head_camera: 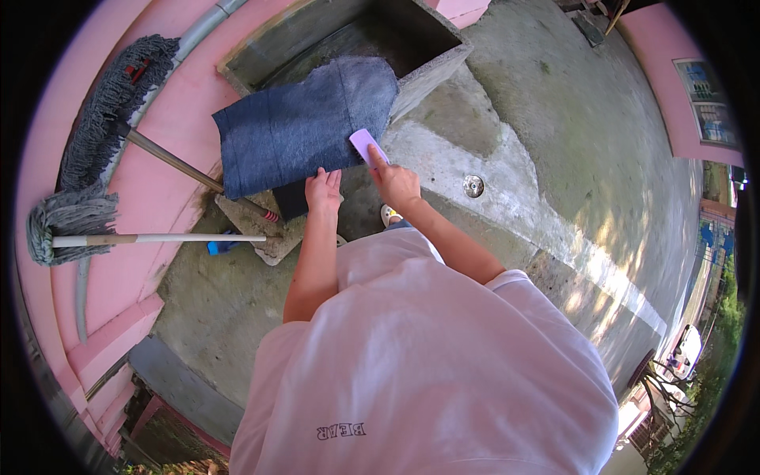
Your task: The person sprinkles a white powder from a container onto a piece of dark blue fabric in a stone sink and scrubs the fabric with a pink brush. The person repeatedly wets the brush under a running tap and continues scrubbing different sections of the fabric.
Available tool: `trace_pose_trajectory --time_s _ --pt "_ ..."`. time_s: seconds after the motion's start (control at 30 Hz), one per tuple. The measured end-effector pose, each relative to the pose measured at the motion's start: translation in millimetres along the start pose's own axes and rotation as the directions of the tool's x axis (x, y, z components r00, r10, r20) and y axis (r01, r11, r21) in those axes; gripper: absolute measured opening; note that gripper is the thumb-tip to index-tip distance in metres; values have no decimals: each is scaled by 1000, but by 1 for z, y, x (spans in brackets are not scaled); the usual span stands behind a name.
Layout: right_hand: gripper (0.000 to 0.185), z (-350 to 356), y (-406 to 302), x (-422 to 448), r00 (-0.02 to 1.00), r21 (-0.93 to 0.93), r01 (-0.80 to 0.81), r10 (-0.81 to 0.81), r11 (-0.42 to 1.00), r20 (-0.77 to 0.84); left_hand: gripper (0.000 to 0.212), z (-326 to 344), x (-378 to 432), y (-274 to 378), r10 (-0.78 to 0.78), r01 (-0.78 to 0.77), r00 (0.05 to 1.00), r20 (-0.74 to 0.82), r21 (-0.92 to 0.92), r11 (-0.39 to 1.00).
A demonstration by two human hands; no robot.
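Observation:
A dark blue mat or piece of cloth (297, 124) lies over the near edge of a concrete basin (433, 77), its near side hanging towards me. My right hand (395, 181) holds a light purple brush (367, 145), index finger stretched along its back, with the dark bristles against the right near edge of the mat. My left hand (323, 190) is palm up at the mat's near edge, its fingertips at or just under that edge; whether they pinch it is hard to tell. Below the mat a black piece (291, 200) shows.
Two mops lean at the pink wall on the left, one with a grey head (104, 107), one with a white handle (160, 238). Their handles reach over a stone slab (279, 246). A blue object (222, 244) lies beside it. A round drain (473, 186) is at the right.

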State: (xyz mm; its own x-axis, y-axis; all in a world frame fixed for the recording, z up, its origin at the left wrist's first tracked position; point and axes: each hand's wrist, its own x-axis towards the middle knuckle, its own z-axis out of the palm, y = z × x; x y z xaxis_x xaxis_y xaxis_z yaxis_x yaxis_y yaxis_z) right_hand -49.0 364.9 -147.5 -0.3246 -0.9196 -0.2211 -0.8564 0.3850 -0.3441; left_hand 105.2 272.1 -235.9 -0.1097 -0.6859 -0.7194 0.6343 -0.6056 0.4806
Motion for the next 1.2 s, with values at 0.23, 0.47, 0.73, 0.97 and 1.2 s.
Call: trace_pose_trajectory --time_s 0.23,0.47,0.73,0.97,1.2 --pt "52 -15 3 1 992 26 -128 127 991 26 17 -7 2 -1 -56 55 997 53 17 998" --pt "52 -2 -30 -23 990 137 -134 126 981 63 14 -7 7 -3 -78 77 996 40 8 997" --pt "52 1 -51 -36 985 159 -166 157 973 66 11 -5 3 -3 -105 109 985 139 -27 994" --pt "52 -4 -48 -31 972 187 -234 235 954 13 22 7 -2 -2 -156 155 983 99 11 988" --pt "52 -8 -33 -18 939 159 -337 344 928 -20 26 8 -5 -3 -193 196 968 164 -5 981"
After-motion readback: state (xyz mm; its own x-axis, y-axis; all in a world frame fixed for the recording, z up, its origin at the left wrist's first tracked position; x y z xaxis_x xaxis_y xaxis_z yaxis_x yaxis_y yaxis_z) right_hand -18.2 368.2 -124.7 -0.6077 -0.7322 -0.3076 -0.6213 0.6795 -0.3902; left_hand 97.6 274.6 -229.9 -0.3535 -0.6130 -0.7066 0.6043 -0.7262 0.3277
